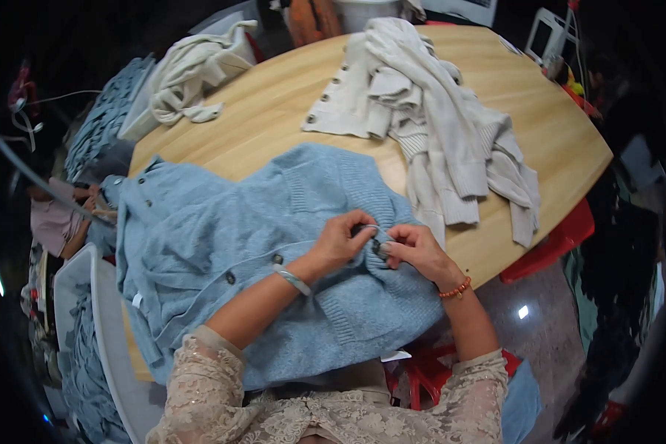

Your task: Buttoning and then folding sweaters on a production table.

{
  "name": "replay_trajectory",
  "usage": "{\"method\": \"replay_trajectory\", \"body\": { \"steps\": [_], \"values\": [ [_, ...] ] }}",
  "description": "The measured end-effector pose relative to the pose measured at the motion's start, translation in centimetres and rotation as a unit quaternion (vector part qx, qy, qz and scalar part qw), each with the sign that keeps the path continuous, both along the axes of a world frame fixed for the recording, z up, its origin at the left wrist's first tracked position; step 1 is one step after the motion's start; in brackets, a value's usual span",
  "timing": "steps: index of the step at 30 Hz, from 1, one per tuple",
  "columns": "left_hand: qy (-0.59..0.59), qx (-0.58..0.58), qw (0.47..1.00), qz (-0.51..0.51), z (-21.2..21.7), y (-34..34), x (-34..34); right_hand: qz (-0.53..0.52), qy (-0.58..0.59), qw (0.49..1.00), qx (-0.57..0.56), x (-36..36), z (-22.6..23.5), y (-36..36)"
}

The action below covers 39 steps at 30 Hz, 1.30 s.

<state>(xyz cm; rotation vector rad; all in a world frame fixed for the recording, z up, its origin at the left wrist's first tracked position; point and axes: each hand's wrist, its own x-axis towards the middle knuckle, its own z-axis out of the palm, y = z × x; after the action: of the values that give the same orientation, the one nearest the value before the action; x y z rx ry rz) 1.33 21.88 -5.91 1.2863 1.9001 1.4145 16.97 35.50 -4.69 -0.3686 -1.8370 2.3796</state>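
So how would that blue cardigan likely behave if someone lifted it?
The blue cardigan is probably floppy: its knit lies in soft folds and bunches near the left hand and right hand. It would likely sag from wherever it's gripped, since its body spreads loosely across the table. Slipping seems less likely, given the textured, ribbed surface.

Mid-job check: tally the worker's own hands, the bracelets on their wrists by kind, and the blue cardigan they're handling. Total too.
Left hand: 1
Right hand: 1
Pale bangle: 1
Orange-red beaded bracelet: 1
Blue cardigan: 1
Total: 5
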Motion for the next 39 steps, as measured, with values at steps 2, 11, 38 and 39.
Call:
{"method": "replay_trajectory", "body": {
  "steps": [2, 11, 38, 39],
  "values": [
    [0.038, -0.023, 0.999, 0.026, 1.2, -0.4, 0.8, -0.047, -0.040, 0.997, 0.050, -0.2, 0.2, -0.4],
    [0.447, -0.195, 0.827, 0.280, 7.5, -21.0, 1.8, -0.204, 0.086, 0.965, 0.142, 0.2, -2.1, -1.3],
    [0.125, 0.212, 0.956, -0.157, 14.2, -30.3, 7.1, 0.213, 0.194, 0.894, 0.342, -7.0, 8.7, -23.7],
    [0.203, 0.236, 0.945, -0.102, 13.7, -30.7, 6.3, 0.225, 0.238, 0.881, 0.340, -7.9, 10.2, -24.1]
  ]
}}
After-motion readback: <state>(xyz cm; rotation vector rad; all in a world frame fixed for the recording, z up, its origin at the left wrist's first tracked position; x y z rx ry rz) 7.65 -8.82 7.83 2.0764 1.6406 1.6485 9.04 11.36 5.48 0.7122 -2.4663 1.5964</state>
